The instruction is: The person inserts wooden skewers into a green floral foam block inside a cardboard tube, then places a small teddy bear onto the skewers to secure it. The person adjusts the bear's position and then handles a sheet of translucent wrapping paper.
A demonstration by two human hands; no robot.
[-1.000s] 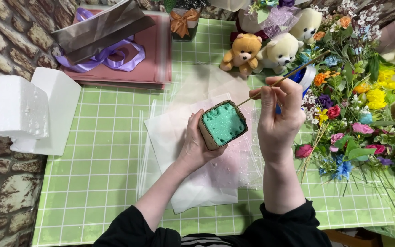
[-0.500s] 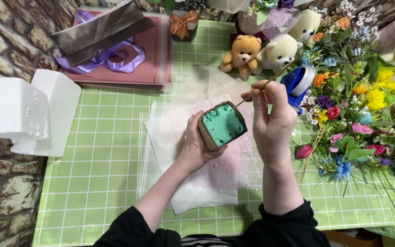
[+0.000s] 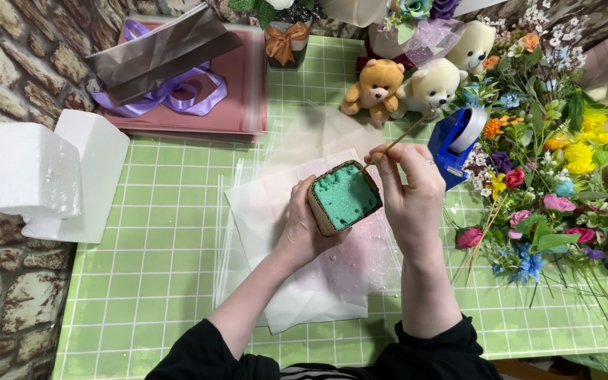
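Two hands are busy over the middle of the bench (image 3: 163, 232). My left hand (image 3: 302, 232) is clenched around a small brown box (image 3: 320, 211) packed with green floral foam (image 3: 345, 198), holding it tilted above the sheets of white wrapping paper (image 3: 269, 211). My right hand (image 3: 406, 200) has its grip pinched on a thin wooden stick (image 3: 406, 134), whose lower end sits at the top edge of the foam while the upper end points toward the blue tape dispenser (image 3: 455, 141).

The risks, as I judge them: the stick is slender and held near its low end, so a push off-axis could snap it or let it skid along the foam and gouge a ragged hole. The foam looks crumbly; too hard a thrust near the rim could break a corner out against the cardboard wall. The box is held in the air rather than resting, so pressure from the right could twist it in the left grip.

Just to the right lie heaped artificial flowers (image 3: 550, 169), with two teddy bears (image 3: 378, 88) behind; a wide elbow swing could drag stems off the bench. White foam blocks (image 3: 33, 172) stand well apart at left.
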